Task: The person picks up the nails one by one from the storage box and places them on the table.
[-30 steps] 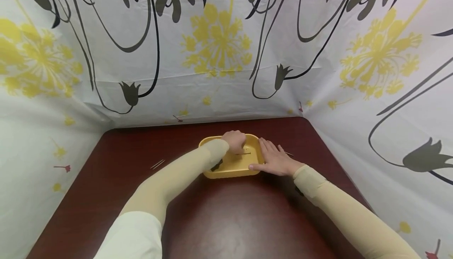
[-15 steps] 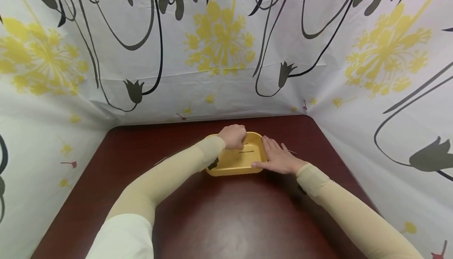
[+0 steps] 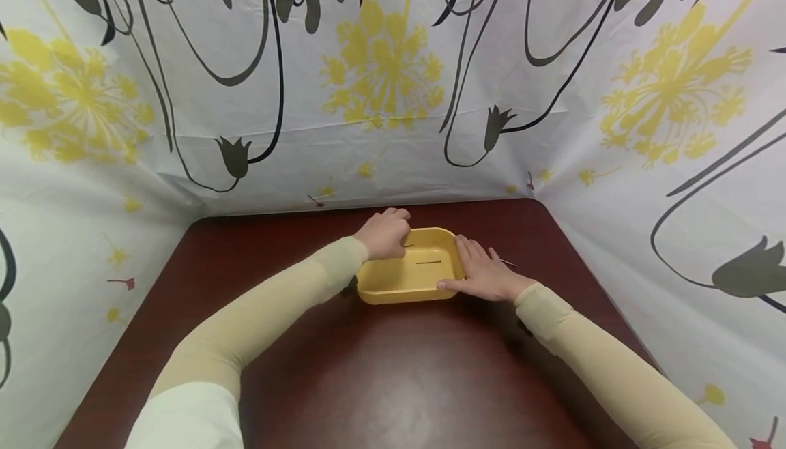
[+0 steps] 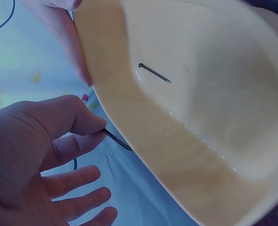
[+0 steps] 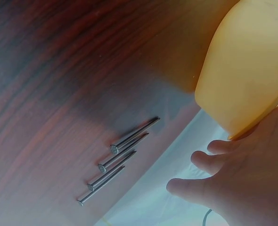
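My left hand [image 3: 384, 234] is over the far left part of a yellow plastic tray [image 3: 399, 293]. In the left wrist view its thumb and forefinger pinch a nail [image 4: 116, 139], whose far end overlaps the tray's rim; the other fingers spread loosely. A second nail [image 4: 154, 73] lies on the tray floor, and in the head view this nail [image 3: 428, 262] sits near the middle. Along the tray's right side rests my right hand [image 3: 485, 277], fingers straight over the far part of the rim and thumb on the near corner.
Several nails [image 5: 118, 157] lie side by side on the dark red wooden table [image 3: 393, 367], just right of my right hand. A white patterned cloth [image 3: 381, 176] hangs behind the table and down both sides.
My left hand has moved left and a little away, from over the tray's middle to its far left. The nail on the tray floor shows fully now. My right hand keeps its place on the tray.
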`<state>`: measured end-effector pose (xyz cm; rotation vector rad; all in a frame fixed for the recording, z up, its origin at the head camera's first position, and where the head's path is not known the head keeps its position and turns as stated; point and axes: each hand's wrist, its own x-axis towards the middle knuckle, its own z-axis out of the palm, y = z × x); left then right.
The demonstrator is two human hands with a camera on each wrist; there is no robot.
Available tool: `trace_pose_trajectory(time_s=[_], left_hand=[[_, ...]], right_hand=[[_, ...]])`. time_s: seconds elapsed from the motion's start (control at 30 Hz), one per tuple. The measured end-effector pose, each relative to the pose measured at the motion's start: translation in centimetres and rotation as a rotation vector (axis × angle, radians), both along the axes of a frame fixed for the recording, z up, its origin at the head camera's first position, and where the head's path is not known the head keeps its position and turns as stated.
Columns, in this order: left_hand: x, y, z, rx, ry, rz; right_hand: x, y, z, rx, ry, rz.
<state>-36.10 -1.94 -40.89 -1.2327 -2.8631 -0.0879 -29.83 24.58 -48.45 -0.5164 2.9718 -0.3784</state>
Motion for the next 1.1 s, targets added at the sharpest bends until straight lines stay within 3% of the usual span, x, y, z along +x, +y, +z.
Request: trace_pose_trajectory(time_s=[0.7,0.9,1.1], left_hand=[[1.3,-8.2,0.0,0.029,-0.046,0.125],[1.0,-10.8,-0.3,0.035,-0.072,0.19],[0.5,-13.9,-1.0,0.038,-0.126,0.296]], right_hand=[[-0.1,0.1,-0.2,-0.003,-0.009,-0.002],[-0.2,0.1,-0.4,0.0,-0.007,-0.001],[-0.2,0.1,-0.2,-0.007,-0.018,0.003]])
